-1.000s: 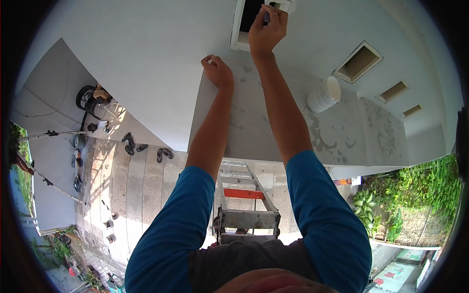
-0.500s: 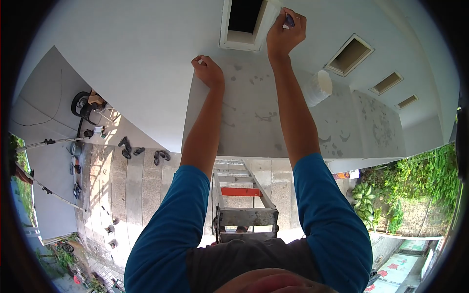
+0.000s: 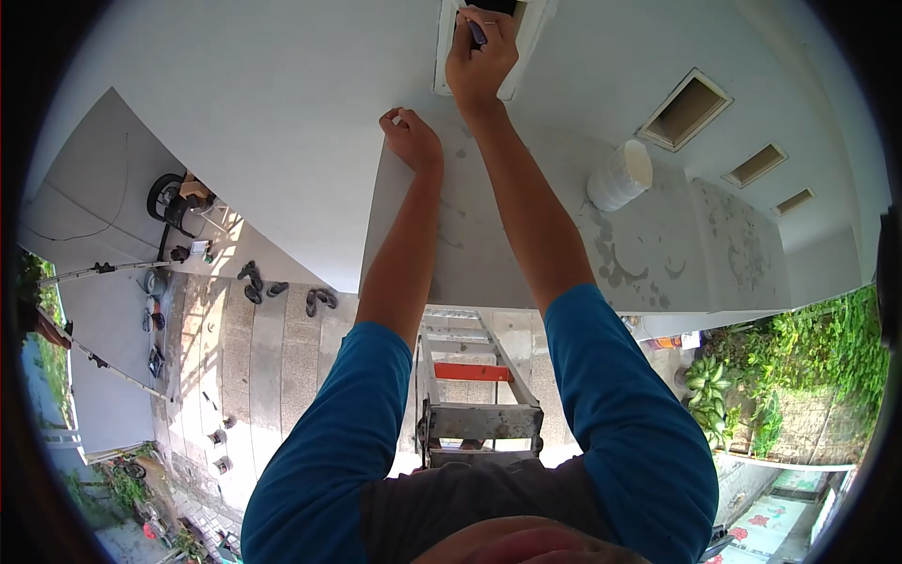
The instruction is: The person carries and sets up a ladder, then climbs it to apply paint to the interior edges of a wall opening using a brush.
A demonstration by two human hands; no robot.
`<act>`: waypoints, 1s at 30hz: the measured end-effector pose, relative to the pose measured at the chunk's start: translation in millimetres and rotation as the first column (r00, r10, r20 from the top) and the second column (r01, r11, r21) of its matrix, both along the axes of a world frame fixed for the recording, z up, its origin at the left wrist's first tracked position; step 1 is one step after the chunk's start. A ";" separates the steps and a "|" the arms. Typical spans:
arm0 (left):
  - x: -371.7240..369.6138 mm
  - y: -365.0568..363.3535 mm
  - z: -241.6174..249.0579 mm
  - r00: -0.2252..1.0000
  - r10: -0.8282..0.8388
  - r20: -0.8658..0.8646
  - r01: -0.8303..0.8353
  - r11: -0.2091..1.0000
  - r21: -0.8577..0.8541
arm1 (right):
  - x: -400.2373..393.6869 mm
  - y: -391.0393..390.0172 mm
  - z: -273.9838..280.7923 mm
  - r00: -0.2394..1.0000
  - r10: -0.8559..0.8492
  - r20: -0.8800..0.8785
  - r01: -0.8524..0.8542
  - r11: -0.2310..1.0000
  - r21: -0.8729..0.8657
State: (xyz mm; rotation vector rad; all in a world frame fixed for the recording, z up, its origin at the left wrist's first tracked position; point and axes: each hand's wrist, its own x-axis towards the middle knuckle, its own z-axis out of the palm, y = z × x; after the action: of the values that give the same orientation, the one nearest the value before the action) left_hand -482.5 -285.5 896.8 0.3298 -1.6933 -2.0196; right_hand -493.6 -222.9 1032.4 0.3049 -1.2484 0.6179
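My right hand (image 3: 484, 73) is closed around a tool with a dark purple handle (image 3: 477, 33); its working end is hidden. The hand is in front of the white-framed wall opening (image 3: 442, 58), overlapping its lower part. My left hand (image 3: 413, 141) has its fingers curled, near the left edge of the grey, stained ledge (image 3: 460, 254). A small pale spot shows between those fingers, too small to name. To the right of my right forearm, a white plastic tub (image 3: 615, 183) stands on the ledge.
Below me stands a metal stepladder (image 3: 479, 420) with one red step (image 3: 472, 372). More rectangular wall openings (image 3: 691, 111) run off to the right. Sandals (image 3: 252, 282) lie on the paved floor far below. Green plants (image 3: 808, 352) grow at lower right.
My right hand has moved left with the dark-handled tool, from the opening's right side to in front of it. My left hand keeps its curled pose. The view has shifted slightly.
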 end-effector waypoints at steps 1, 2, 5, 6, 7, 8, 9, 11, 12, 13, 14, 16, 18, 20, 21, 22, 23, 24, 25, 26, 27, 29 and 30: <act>0.6 0.7 1.2 0.999 0.030 -0.024 -0.030 0.999 0.013 | 1.3 -1.1 -1.8 0.997 0.080 0.025 -0.080 0.997 0.003; 1.5 0.6 2.3 0.999 0.030 -0.023 -0.030 0.999 0.011 | 1.6 -0.1 -0.8 0.995 0.088 0.036 -0.087 0.996 -0.028; 2.4 -0.4 2.8 1.000 0.019 -0.018 -0.019 1.000 -0.003 | 5.0 19.9 2.4 0.999 0.052 0.009 -0.052 0.998 -0.036; 1.6 -0.2 2.4 0.999 0.023 -0.029 -0.024 1.000 -0.005 | 6.7 30.2 2.1 0.999 0.046 0.026 -0.044 0.997 -0.063; 1.4 0.2 1.1 0.999 0.028 -0.038 -0.028 1.000 -0.007 | 9.6 40.9 -0.4 0.999 0.045 0.028 -0.043 0.997 -0.064; 0.8 0.8 -0.4 0.999 0.028 -0.038 -0.029 1.000 -0.007 | 12.8 50.0 -1.4 0.999 -0.017 0.040 0.020 0.997 -0.074; -0.9 1.1 -1.2 0.999 0.028 -0.037 -0.028 1.000 -0.002 | 13.3 56.7 -1.6 0.996 -0.077 0.050 0.081 0.993 -0.084; -1.1 0.7 -1.2 0.999 0.029 -0.034 -0.029 1.000 0.005 | 25.1 55.8 -3.7 0.993 -0.109 0.045 0.111 0.992 -0.066; -0.7 0.9 -1.4 0.999 0.030 -0.040 -0.030 1.000 0.010 | 29.8 54.0 -4.6 0.990 -0.137 0.011 0.138 0.987 -0.086; -2.0 1.0 -2.4 0.998 0.032 -0.046 -0.031 0.999 0.013 | 29.5 53.8 -7.0 0.986 -0.165 -0.023 0.162 0.981 -0.109; -3.4 0.6 -3.4 0.998 0.036 -0.047 -0.035 0.999 0.013 | 26.5 51.1 -9.1 0.987 -0.161 -0.024 0.157 0.982 -0.109; -5.1 0.8 -6.7 0.999 0.019 -0.040 -0.019 1.000 0.002 | 16.4 42.2 -16.1 0.982 -0.189 0.007 0.189 0.978 -0.088; -1.2 0.9 -1.9 0.999 0.032 -0.042 -0.033 0.999 -0.014 | -3.4 30.5 -20.4 0.987 -0.162 -0.003 0.161 0.984 -0.071; -1.7 1.1 -1.7 0.998 0.045 -0.048 -0.046 0.998 -0.030 | -13.0 15.8 -19.9 0.994 -0.106 0.008 0.106 0.993 -0.046; -2.2 0.6 -1.6 0.999 0.029 -0.032 -0.031 0.999 -0.041 | -15.6 11.0 -19.9 0.994 -0.105 0.005 0.106 0.993 -0.048; -3.0 0.2 -2.8 1.000 0.014 -0.015 -0.015 0.999 -0.051 | -14.5 4.9 -18.4 0.999 -0.045 0.023 0.046 0.998 -0.034; -3.8 0.0 -4.3 1.000 0.014 -0.013 -0.015 0.998 -0.055 | -12.6 -0.7 -17.8 0.999 0.014 0.045 -0.013 1.000 -0.022; -5.4 0.8 -4.9 0.999 0.027 -0.027 -0.028 0.999 -0.045 | -11.5 -5.4 -15.6 0.999 0.049 -0.008 -0.049 0.999 0.009; -4.5 1.1 -3.4 0.998 0.040 -0.040 -0.041 0.999 -0.034 | -11.3 -4.8 -14.2 0.999 0.048 -0.007 -0.048 0.999 0.008; -2.9 0.8 -2.4 0.998 0.040 -0.038 -0.042 0.999 -0.035 | -10.6 -3.8 -13.0 0.997 0.075 -0.015 -0.075 0.997 -0.013; -1.3 0.2 -1.3 0.999 0.026 -0.035 -0.026 1.000 -0.015 | -9.4 -2.4 -11.8 0.995 0.101 -0.023 -0.102 0.994 -0.034; 0.4 -0.2 0.0 0.999 0.008 -0.033 -0.007 1.000 0.004 | -0.6 6.0 -1.4 0.997 0.069 -0.035 -0.071 0.997 -0.043; -0.3 -0.4 0.2 1.000 0.012 -0.026 -0.012 1.000 0.008 | 5.8 12.1 3.6 0.998 0.037 -0.049 -0.039 0.998 -0.051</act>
State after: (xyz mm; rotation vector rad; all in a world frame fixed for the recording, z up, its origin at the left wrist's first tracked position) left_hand -482.8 -285.9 897.0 0.3143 -1.6644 -2.0136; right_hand -487.8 -210.7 1036.0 0.2990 -1.1808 0.6709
